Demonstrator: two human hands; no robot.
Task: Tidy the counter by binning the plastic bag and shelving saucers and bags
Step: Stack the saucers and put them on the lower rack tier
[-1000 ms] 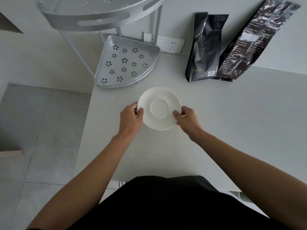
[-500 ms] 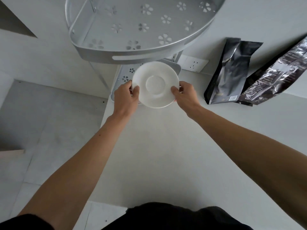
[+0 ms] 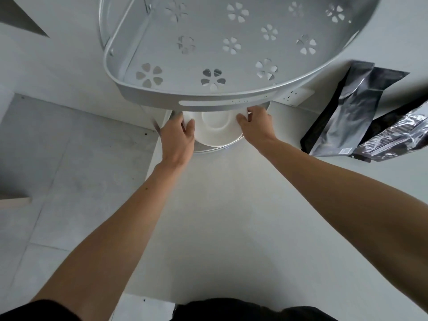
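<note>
2 hands, left hand (image 3: pixel 178 137) and right hand (image 3: pixel 256 128), grip the white saucer (image 3: pixel 217 135) above the lower shelf (image 3: pixel 208 149).

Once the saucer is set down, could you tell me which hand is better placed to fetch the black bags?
Probably the right hand: it holds the saucer on the side nearer the black bags; the left hand is farther away.

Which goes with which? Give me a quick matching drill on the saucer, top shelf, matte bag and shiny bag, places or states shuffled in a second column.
Things:
1. saucer
2. top shelf
3. matte bag
4. shiny bag

Places or states:
A. nothing visible on it
B. far right, lying partly behind another bag
C. held at its rim by left hand and right hand, over the lower shelf
D. on the counter, leaning on the wall

Pairs: 1-C, 2-A, 3-D, 4-B
</note>
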